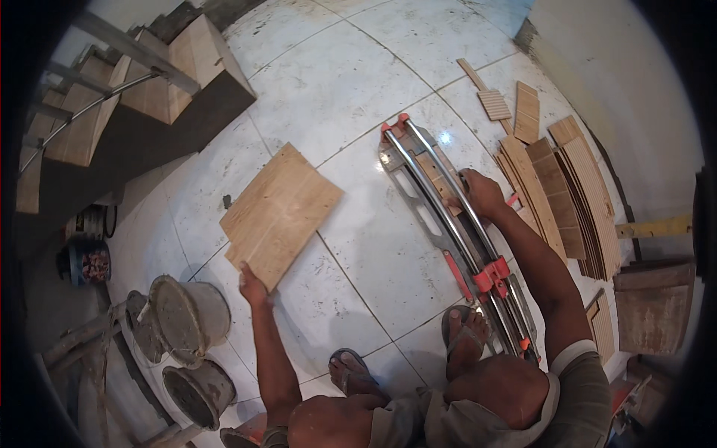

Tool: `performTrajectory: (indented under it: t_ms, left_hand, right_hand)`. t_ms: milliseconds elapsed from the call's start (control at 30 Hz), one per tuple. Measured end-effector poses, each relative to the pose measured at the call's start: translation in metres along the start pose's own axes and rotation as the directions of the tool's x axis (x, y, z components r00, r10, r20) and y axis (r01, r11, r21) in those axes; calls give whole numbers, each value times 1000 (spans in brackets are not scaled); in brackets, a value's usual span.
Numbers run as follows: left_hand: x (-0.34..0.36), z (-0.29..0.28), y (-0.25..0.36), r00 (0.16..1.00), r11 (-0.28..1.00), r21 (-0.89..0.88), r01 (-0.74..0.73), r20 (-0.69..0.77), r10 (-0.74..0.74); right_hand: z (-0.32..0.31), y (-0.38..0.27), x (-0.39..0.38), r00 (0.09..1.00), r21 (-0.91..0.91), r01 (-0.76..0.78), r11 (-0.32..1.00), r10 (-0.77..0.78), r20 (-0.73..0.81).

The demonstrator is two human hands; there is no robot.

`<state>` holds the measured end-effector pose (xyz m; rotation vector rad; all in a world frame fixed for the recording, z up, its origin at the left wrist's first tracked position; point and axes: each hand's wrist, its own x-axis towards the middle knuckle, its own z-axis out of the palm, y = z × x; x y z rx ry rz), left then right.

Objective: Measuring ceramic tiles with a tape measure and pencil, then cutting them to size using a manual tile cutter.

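Note:
My left hand [254,286] grips the lower corner of a wood-look tile [284,213], its thumb lying on top. That tile is broad and light brown, with a stepped edge on its left side. To the right, a manual tile cutter [433,187] with two chrome rails lies on the floor. A narrow wood-look tile strip [431,169] rests on its bed under the rails. My right hand [482,196] is closed at the strip, its fingers reaching beneath the near rail and partly hidden. The cutter's red carriage [491,276] sits low on the rails, nearer to me.
Cut tile strips [538,201] lie stacked along the right wall. Steps with wood-look facing [202,56] rise at the upper left. Mortar-stained buckets [190,317] stand at the lower left. My sandalled feet [463,336] are on white floor tiles [358,254].

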<state>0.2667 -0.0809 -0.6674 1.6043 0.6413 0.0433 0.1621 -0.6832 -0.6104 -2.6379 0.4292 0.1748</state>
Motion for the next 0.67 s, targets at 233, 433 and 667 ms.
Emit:
performTrajectory:
  t_ms: [233, 433, 667]
  left_hand:
    - [76, -17, -4, 999, 991, 134, -25, 39, 20]
    - [85, -19, 16, 990, 831, 548, -97, -36, 140]
    - [93, -23, 32, 939, 342, 918, -199, 79, 335]
  right_hand:
    - [-18, 24, -35, 998, -202, -46, 978, 37, -46]
    - [-44, 65, -108, 912, -228, -410, 883, 398, -98]
    - [-58, 101, -173, 789, -295, -614, 733, 552, -270]
